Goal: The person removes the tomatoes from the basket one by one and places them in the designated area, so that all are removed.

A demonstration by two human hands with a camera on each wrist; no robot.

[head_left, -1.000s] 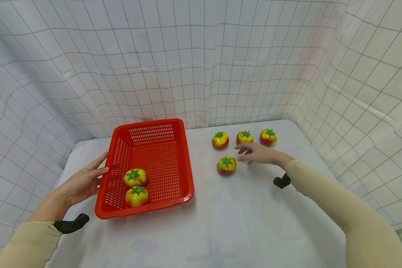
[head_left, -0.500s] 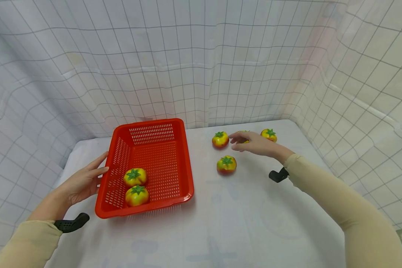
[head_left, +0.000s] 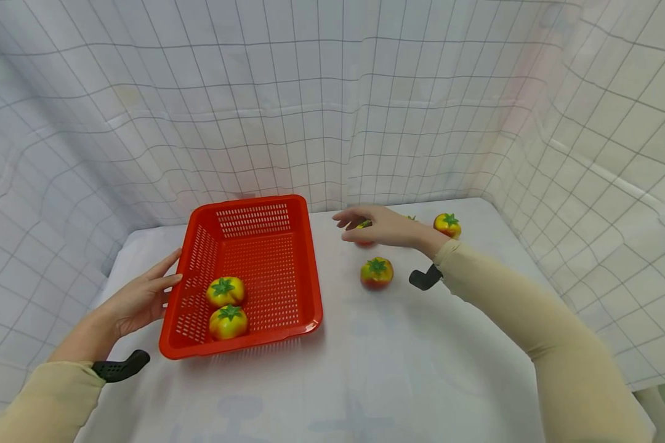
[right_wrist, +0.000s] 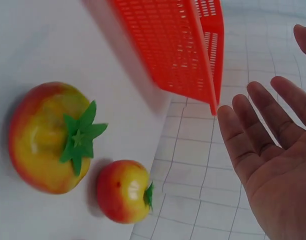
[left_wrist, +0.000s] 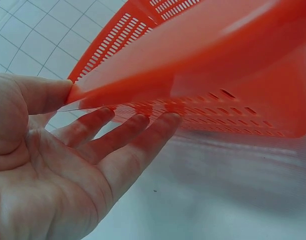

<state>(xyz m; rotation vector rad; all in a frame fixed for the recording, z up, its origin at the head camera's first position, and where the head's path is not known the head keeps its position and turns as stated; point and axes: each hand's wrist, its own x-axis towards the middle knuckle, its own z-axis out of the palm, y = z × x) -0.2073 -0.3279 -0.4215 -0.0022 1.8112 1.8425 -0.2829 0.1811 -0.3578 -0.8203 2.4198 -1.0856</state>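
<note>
My left hand (head_left: 141, 301) is at the left side of a red plastic basket (head_left: 314, 277). In the left wrist view its thumb touches the basket's rim and its nearly straight fingers (left_wrist: 143, 145) rest against the perforated outer wall. Two red-and-yellow tomatoes (head_left: 228, 322) with green leaf tops lie in the basket's near left part. My right hand (head_left: 385, 226) hovers over the back row, fingers spread, holding nothing. It partly covers a tomato (head_left: 364, 242) and nearly hides another. Closer to me, a single tomato (head_left: 377, 273) sits on the table.
At the back right rests one more tomato (head_left: 447, 226). A white gridded curtain (head_left: 332, 123) encloses the white table (head_left: 366, 369) at the back and sides. The right wrist view shows two tomatoes, one larger (right_wrist: 53, 137), beside the basket.
My right hand has moved left along the back row, from beside the middle tomatoes to over the back left one. My left hand and the basket stay in place.
</note>
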